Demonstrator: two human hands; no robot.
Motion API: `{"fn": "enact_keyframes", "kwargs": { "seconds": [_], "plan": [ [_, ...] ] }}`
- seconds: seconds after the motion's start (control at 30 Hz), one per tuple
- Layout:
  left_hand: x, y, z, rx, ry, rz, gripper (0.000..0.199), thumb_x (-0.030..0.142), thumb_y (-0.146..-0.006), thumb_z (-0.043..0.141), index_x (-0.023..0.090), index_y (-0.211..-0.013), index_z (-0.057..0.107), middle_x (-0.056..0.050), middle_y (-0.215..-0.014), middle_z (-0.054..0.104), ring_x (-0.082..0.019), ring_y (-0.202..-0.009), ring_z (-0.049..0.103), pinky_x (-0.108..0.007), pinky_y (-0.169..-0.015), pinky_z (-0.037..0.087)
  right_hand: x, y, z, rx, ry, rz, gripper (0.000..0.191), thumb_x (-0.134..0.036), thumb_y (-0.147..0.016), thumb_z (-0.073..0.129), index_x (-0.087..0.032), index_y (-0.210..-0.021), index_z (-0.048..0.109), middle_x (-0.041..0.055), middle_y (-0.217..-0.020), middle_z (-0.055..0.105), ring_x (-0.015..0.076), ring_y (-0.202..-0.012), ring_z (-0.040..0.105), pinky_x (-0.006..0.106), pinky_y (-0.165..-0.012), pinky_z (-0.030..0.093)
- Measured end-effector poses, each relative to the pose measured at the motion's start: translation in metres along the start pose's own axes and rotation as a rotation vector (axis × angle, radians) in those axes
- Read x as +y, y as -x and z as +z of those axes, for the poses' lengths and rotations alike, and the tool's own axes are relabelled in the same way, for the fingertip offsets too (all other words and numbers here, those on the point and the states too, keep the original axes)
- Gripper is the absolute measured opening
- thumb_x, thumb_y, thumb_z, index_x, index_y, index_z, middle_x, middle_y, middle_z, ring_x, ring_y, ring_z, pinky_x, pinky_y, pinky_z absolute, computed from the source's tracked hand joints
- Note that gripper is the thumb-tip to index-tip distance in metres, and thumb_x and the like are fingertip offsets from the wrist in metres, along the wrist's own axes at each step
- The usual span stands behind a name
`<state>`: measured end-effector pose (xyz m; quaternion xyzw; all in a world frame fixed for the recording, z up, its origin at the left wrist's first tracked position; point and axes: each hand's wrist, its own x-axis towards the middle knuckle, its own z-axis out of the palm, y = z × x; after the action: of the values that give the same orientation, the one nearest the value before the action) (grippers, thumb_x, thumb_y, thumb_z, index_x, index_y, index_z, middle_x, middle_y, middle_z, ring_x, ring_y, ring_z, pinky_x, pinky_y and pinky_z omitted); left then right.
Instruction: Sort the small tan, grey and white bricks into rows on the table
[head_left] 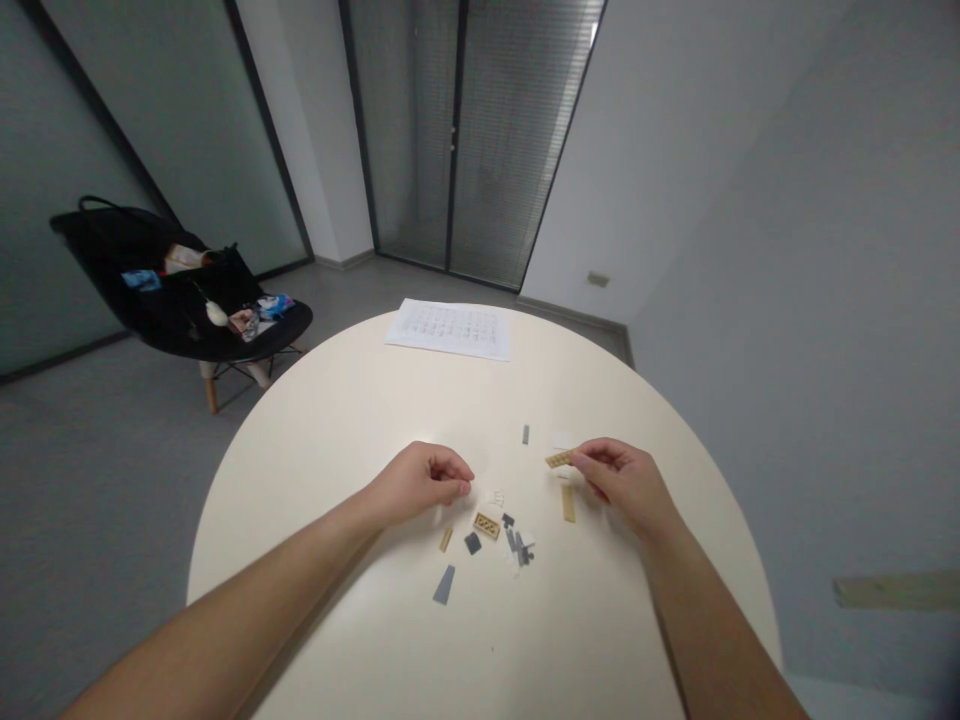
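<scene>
My right hand [619, 480] pinches one end of a tan studded toy-brick plate [558, 460], held just above the table with its other end pointing left. Below it lies another tan plate [568, 503]. My left hand [424, 483] hovers left of the loose pieces, its thumb and fingertips drawn together; whatever they may hold is too small to make out. In front of that hand are a tan brick [487, 525] with its hollow side up, a small tan strip [445, 539], a dark grey piece [472, 543] and a grey wedge plate [444, 585].
Several grey and white pieces [517, 543] cluster on the round cream table [337, 420]. A small grey piece [526, 434] lies farther back. A printed sheet [450, 329] rests at the far edge. To the left stands a black chair [112, 290] loaded with a bag and packets.
</scene>
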<state>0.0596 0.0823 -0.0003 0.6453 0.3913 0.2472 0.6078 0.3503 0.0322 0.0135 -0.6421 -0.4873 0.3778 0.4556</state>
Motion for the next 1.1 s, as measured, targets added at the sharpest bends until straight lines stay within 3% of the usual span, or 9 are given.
{"fn": "enact_keyframes", "kwargs": {
  "seconds": [0.2, 0.33, 0.5, 1.1],
  "plan": [
    [-0.001, 0.0, -0.004, 0.009, -0.014, 0.002, 0.014, 0.026, -0.073, 0.07, 0.014, -0.081, 0.069, 0.0, -0.058, 0.063, -0.01, -0.054, 0.055, -0.022, -0.055, 0.04, 0.004, -0.003, -0.032, 0.003, 0.037, 0.068, 0.042, -0.052, -0.064, 0.077, -0.015, -0.083, 0.068, 0.0005, -0.059, 0.061, 0.0072, -0.043, 0.041, 0.022, -0.04, 0.029],
    [0.0, 0.0, -0.004, 0.025, -0.034, 0.005, 0.014, 0.026, -0.073, 0.07, 0.014, -0.08, 0.07, 0.001, -0.058, 0.062, -0.011, -0.053, 0.055, -0.022, -0.054, 0.04, 0.009, -0.003, -0.045, -0.171, 0.2, 0.177, 0.046, -0.052, -0.069, 0.071, -0.011, -0.088, 0.07, -0.0004, -0.051, 0.056, 0.0079, -0.041, 0.039, 0.024, -0.041, 0.028],
    [0.001, 0.001, -0.004, 0.029, -0.06, 0.005, 0.013, 0.025, -0.073, 0.069, 0.014, -0.08, 0.069, 0.001, -0.057, 0.062, -0.01, -0.052, 0.054, -0.022, -0.053, 0.039, 0.012, -0.002, -0.044, -0.335, 0.336, 0.221, 0.042, -0.052, -0.071, 0.066, -0.013, -0.084, 0.071, -0.002, -0.049, 0.053, 0.0088, -0.042, 0.04, 0.024, -0.042, 0.028],
    [0.006, 0.002, -0.003, 0.027, -0.091, -0.029, 0.015, 0.028, -0.072, 0.07, 0.014, -0.077, 0.069, 0.0, -0.059, 0.063, -0.011, -0.054, 0.055, -0.023, -0.054, 0.039, 0.004, -0.002, -0.038, -0.325, 0.49, 0.164, 0.035, -0.047, -0.069, 0.065, -0.014, -0.077, 0.072, -0.0002, -0.051, 0.056, 0.0112, -0.046, 0.044, 0.025, -0.046, 0.03]
  ]
}}
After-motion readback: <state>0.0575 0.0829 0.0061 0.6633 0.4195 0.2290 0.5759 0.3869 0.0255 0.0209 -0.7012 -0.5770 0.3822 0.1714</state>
